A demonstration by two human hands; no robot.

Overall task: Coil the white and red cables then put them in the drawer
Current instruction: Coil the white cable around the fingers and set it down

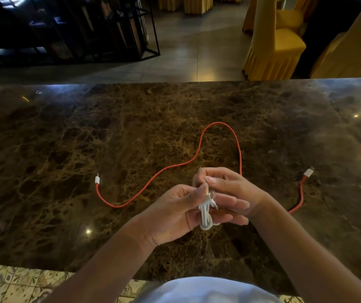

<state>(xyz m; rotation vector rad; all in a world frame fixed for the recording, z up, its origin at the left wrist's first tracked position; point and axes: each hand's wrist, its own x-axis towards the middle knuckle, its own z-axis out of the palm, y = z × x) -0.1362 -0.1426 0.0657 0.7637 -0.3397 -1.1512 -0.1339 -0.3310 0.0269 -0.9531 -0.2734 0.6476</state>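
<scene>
Two bare forearms are seen reaching forward from the bottom edge, the left hand (175, 212) and right hand (230, 193) brought together at centre, fingers curled and pinching a small white cable (205, 213) bundle held between them, thumbs uppermost.

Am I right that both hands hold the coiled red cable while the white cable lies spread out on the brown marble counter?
Colours are swapped: in the head view, both hands, left and right, hold the coiled white cable, while the red cable lies spread on the brown marble counter.
</scene>
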